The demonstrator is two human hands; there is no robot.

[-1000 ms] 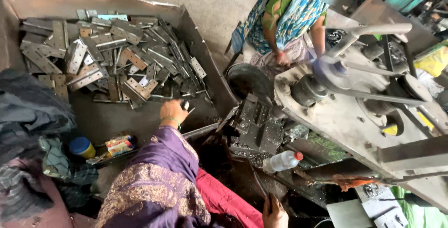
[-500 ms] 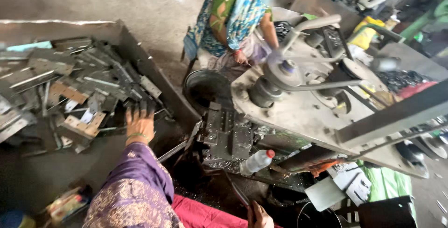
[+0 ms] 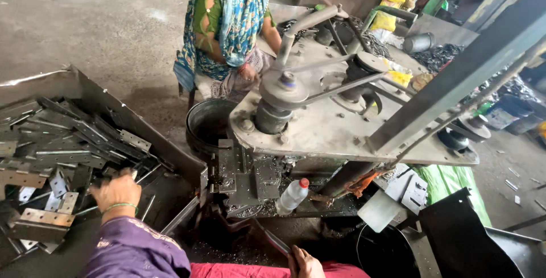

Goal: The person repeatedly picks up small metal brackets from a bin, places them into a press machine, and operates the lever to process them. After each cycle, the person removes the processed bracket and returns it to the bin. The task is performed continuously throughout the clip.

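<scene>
— Where are the flat grey metal hinge plates (image 3: 68,153)?

— Heaped in the sheet-metal tray (image 3: 96,93), just beyond my left hand (image 3: 116,190), fingers spread wide above them. My right hand (image 3: 304,262) grips a dark lever handle (image 3: 273,239).

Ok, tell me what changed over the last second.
The left hand drew back from the far edge of the tray to the metal hinge plates nearer the person, fingers spread over them; a grasp cannot be told. The right hand stayed low by the press. The bottle stayed put.
</scene>
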